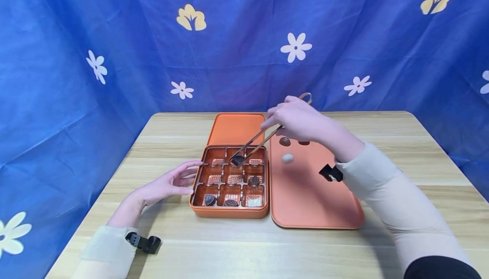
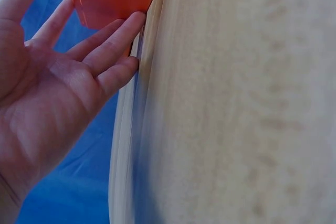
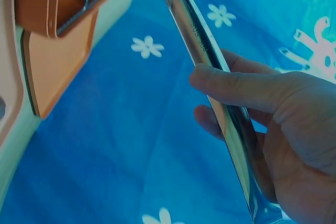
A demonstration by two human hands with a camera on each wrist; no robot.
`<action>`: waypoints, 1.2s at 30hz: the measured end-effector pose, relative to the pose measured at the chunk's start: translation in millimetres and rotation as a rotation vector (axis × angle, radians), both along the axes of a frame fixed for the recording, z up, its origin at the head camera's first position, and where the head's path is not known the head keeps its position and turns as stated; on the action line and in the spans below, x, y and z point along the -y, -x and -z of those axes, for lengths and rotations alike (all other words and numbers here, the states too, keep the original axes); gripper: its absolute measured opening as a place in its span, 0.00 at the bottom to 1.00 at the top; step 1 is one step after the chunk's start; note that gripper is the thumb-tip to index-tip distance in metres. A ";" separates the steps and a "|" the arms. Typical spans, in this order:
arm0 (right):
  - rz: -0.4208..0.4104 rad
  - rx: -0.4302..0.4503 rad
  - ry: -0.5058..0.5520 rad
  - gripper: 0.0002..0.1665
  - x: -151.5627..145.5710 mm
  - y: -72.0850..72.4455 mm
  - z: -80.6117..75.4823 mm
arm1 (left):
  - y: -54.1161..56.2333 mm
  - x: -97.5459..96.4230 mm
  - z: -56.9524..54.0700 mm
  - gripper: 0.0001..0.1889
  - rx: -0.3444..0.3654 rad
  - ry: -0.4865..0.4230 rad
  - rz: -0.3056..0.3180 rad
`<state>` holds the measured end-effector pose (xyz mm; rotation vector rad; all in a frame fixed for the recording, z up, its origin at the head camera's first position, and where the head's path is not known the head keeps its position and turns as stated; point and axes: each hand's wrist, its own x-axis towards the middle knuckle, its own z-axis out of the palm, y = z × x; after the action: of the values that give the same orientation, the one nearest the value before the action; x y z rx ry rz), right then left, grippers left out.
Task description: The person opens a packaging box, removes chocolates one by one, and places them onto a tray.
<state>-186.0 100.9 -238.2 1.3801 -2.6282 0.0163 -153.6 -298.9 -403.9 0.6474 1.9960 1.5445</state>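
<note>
My right hand [image 1: 299, 117] grips long metal tongs [image 1: 253, 143], seen closer in the right wrist view, where the thumb lies along one arm. Between the tong tips is a dark chocolate [image 1: 237, 160], at the back middle compartment of an orange box [image 1: 229, 212]; whether it touches the bottom I cannot tell. The divided insert also holds a dark chocolate [image 1: 254, 180] at middle right. Along the front row lie a dark leaf-like chocolate [image 1: 209, 199], another dark chocolate [image 1: 231, 203] and a white one [image 1: 254, 202]. Against the box's left side rest the extended fingers of my left hand [image 1: 173, 182].
Right of the box lies an orange-pink tray [image 1: 305, 202] bearing a white chocolate [image 1: 288, 158], a brown chocolate [image 1: 284, 142] and another partly hidden by my right arm. The orange lid [image 1: 238, 128] is behind the box. A blue curtain [image 1: 237, 71] hangs behind the wooden table [image 1: 214, 249].
</note>
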 end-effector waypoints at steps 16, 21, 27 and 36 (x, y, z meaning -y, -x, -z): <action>0.172 -0.060 0.055 0.22 -95.6 -6.3 4.2 | 2.0 3.5 0.9 0.40 -0.048 0.023 0.026; 0.209 -0.085 0.056 0.22 -124.2 -6.5 12.8 | 2.5 3.2 0.4 0.40 -0.048 0.015 0.032; 0.274 -0.033 0.008 0.22 -144.8 -5.9 23.1 | 2.4 3.2 -0.3 0.39 -0.036 -0.001 0.028; 0.315 0.027 -0.024 0.22 -156.6 -3.5 40.6 | 2.9 3.5 1.9 0.40 -0.039 0.023 0.026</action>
<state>-182.6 257.5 -278.8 0.9633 -2.8449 -0.0375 -156.5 -302.4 -405.8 0.6966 2.0223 1.5026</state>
